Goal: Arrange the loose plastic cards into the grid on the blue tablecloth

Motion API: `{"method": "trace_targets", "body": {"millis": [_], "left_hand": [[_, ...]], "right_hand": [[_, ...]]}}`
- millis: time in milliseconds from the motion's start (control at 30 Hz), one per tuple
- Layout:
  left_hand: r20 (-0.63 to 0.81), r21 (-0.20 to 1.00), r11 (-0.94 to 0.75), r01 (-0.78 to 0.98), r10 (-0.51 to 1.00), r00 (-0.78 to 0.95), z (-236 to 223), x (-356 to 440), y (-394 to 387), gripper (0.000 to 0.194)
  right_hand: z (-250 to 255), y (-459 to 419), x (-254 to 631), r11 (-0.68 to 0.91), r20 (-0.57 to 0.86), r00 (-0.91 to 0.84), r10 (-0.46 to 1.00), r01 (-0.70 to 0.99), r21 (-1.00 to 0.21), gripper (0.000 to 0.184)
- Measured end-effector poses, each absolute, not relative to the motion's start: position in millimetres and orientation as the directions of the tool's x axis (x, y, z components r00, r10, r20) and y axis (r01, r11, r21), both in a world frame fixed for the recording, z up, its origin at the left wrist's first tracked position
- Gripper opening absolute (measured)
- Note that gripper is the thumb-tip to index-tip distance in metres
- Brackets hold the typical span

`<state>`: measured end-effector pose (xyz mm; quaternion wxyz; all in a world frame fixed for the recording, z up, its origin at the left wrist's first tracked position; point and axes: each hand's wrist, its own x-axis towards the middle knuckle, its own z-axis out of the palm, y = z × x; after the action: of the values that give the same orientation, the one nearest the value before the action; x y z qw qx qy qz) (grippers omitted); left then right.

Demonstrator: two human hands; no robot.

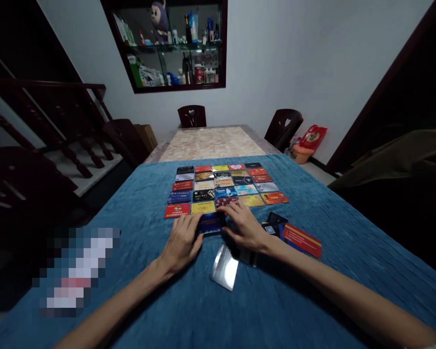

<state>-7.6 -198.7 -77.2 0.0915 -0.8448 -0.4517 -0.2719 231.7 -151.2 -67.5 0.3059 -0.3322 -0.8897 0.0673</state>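
Note:
Between my two hands is a dark blue card (211, 223), just in front of the near row of a grid of plastic cards. My left hand (181, 237) grips its left edge, thumb below and fingers above. On its right edge, my right hand (245, 223) has thumb and fingers closed at the corners. A yellow card (203, 207) and a red card (177, 210) lie beyond the left hand. Nearer me rests a shiny silver card (225, 267), with another card partly under my right hand. Right of that hand is a loose pile topped by a red card (302, 240).
A blue cloth (138, 286) covers the near table, and a patterned tabletop (210, 141) shows beyond it. At the left edge a pixelated patch hides something. Dark wooden chairs (192, 116) stand around the table. A wall cabinet (174, 46) holds bottles and a plush toy.

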Motion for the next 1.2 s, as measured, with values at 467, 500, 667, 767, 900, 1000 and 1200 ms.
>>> {"method": "trace_targets", "body": {"millis": [467, 500, 667, 767, 900, 1000, 1200], "left_hand": [[0.468, 0.099, -0.554, 0.827, 0.759, 0.452, -65.6, -48.3, -226.7, 0.05], [0.468, 0.093, -0.552, 0.828, 0.758, 0.453, -64.7, -52.4, -226.8, 0.05], [0.449, 0.07, -0.546, 0.835, 0.764, 0.463, -58.4, -72.8, -221.2, 0.051], [0.432, 0.092, -0.538, 0.838, 0.78, 0.453, -53.4, -83.9, -212.3, 0.05], [0.416, 0.127, -0.531, 0.838, 0.795, 0.441, -49.1, -97.9, -197.6, 0.049], [0.417, 0.155, -0.534, 0.831, 0.798, 0.435, -51.1, -106.4, -189.9, 0.051], [0.376, 0.177, -0.508, 0.843, 0.827, 0.419, -64.3, -114.2, -189.4, 0.048]], "right_hand": [[-51.4, -166.7, 196.2, 0.812, 0.325, -0.745, 0.583, 0.554, -0.184, 0.053], [-50.4, -166.2, 192.0, 0.816, 0.32, -0.752, 0.576, 0.552, -0.173, 0.054], [-49.4, -158.5, 170.4, 0.822, 0.316, -0.762, 0.565, 0.552, -0.138, 0.053], [-46.9, -151.1, 157.3, 0.809, 0.339, -0.744, 0.576, 0.579, -0.106, 0.048], [-38.7, -143.0, 142.6, 0.795, 0.351, -0.73, 0.587, 0.601, -0.079, 0.049], [-35.6, -140.7, 134.8, 0.793, 0.341, -0.731, 0.59, 0.604, -0.077, 0.049], [-48.7, -142.7, 126.4, 0.78, 0.298, -0.736, 0.608, 0.624, -0.05, 0.046]]}}
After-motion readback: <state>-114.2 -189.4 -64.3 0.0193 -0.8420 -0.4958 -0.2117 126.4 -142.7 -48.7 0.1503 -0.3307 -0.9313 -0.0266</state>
